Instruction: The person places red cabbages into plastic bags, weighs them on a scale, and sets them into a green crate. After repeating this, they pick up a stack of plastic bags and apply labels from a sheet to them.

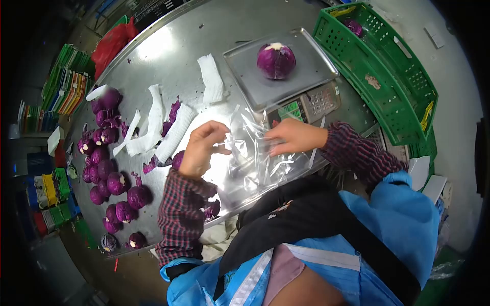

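Right in front of the scale (pixel 306 104), at the near edge of the steel table (pixel 168 51), held a clear plastic bag (pixel 250 158) stretched between both hands. Pinched one side with the left hand (pixel 200 149), thumb and fingers closed on the film. Gripped the other side with the right hand (pixel 292 135), also closed on it, tucked closer in to the scale's keypad. Had the bag dead between the two and touching both, so no calling either one nearer. Couldn't quite nail its long axis, being crumpled and see-through, but looked to run from the scale's front back toward the body.

Left of the scale, spotted white foam net sleeves (pixel 153 122) and loose purple leaves (pixel 173 109), then further left a big pile of small red cabbages (pixel 109 173). On the scale's tray (pixel 245 81), saw one red cabbage (pixel 276 60), cut stem up, well apart from the hands. Past the scale to the right, noticed a green crate (pixel 403 86) with another purple head (pixel 353 25) inside.
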